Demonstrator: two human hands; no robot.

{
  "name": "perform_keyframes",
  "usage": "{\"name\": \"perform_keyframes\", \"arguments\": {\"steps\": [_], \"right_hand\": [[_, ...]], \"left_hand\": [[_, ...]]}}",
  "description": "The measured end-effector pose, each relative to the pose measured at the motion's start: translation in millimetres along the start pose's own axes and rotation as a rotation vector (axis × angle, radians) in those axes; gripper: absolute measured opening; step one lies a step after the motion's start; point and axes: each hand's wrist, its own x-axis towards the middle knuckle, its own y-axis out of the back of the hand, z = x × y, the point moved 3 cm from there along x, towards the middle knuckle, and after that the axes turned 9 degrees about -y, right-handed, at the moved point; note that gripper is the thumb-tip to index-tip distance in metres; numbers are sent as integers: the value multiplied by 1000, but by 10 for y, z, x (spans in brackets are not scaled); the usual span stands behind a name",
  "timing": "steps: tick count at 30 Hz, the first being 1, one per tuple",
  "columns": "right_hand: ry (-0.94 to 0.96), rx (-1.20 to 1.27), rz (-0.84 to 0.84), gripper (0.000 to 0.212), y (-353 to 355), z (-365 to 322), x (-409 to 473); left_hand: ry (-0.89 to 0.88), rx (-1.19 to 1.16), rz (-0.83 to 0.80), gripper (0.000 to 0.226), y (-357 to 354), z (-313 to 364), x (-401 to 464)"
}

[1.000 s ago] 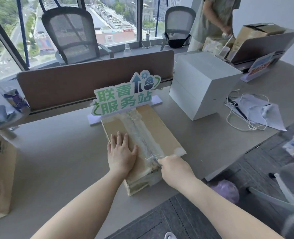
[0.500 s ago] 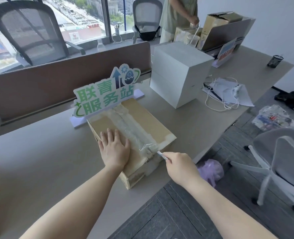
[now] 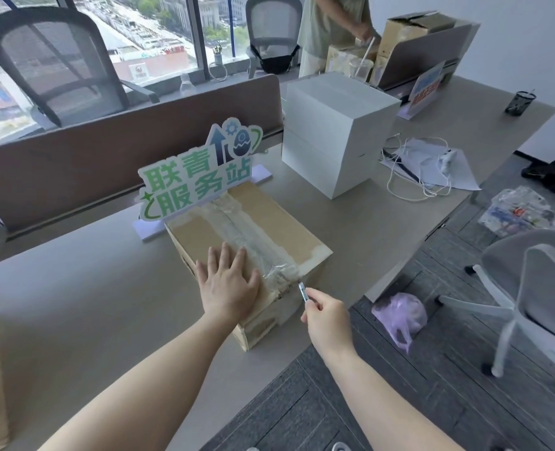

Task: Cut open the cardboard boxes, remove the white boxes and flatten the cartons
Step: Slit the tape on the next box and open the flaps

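Note:
A taped brown cardboard box (image 3: 269, 222) lies on the desk near its front edge, with a strip of clear tape running down its top seam. My left hand (image 3: 229, 283) rests flat on the box's near left top, fingers spread. My right hand (image 3: 326, 315) pinches a small cutter (image 3: 303, 291), its blade pointing up just off the box's near right corner, clear of the tape. Two white boxes (image 3: 337, 135) stand stacked on the desk behind and to the right.
A green and white sign (image 3: 198, 175) stands right behind the cardboard box. Cables and papers (image 3: 429, 167) lie at the right. A purple bag (image 3: 399, 315) and a grey chair (image 3: 529, 288) are on the floor. Another person (image 3: 331, 30) works at cartons at the back.
My right hand has drawn the cutter back along the tape seam and off the box's near edge. My left hand stays flat on the box. The view has swung to the right.

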Motion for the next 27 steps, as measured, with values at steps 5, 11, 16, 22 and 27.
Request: {"name": "perform_keyframes", "arguments": {"steps": [5,11,16,22,27], "right_hand": [[-28,74,29,37,-111,22,-48],[-115,204,35,33,-223,82,-84],[-140,289,-49,21,-423,173,-166],[-154,248,-133,38,-358,232,-178],[-164,249,-92,31,-70,202,-23]], "left_hand": [[2,-12,14,63,-4,24,5],[6,-23,29,62,-26,20,12],[6,-19,26,62,-25,24,15],[-4,-33,-6,62,-8,-3,13],[-29,-72,-10,58,12,-61,28]]}}
